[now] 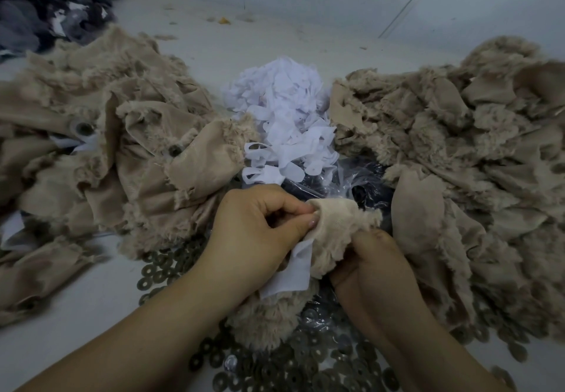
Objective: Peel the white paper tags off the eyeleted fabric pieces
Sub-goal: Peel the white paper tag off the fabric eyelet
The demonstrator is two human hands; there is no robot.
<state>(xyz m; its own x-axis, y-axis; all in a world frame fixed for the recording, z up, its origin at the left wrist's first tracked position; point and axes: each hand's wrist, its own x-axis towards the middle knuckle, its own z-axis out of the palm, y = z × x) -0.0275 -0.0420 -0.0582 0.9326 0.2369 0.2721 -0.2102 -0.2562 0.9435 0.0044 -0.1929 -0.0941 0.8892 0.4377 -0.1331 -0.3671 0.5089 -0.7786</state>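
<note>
Head view, looking down on a pale worktable. Low centre of the frame: left hand with fingers curled, thumb and forefinger pinching the folded edge of a small beige furry fabric piece at its upper left corner. Right hand just beside it, lower right, fingers wrapped under and around the same piece; fingertips mostly hidden in the pile, so the exact grip is hard to read, but the hand plainly holds the fabric. A white paper tag hangs from the underside of the held piece, between the two hands, lying against the left palm; whether it is partly lifted off cannot be told. Centre of the frame, above the hands: heap of loose white paper tags, many with round holes. Left half of the frame: large pile of beige fabric pieces, smooth backing mostly up, two metal eyelets showing, a bit of white tag beside the larger one. Right half: second pile of beige fabric, fur side and backing mixed. Between the piles, just above the hands: clear plastic bag over something dark. Bottom centre and lower left of the hands: scatter of flat metal ring washers on the table, some under another clear bag. Upper left corner: dark grey patterned cloth. Upper centre: small yellow scrap on the table near the wall.
</note>
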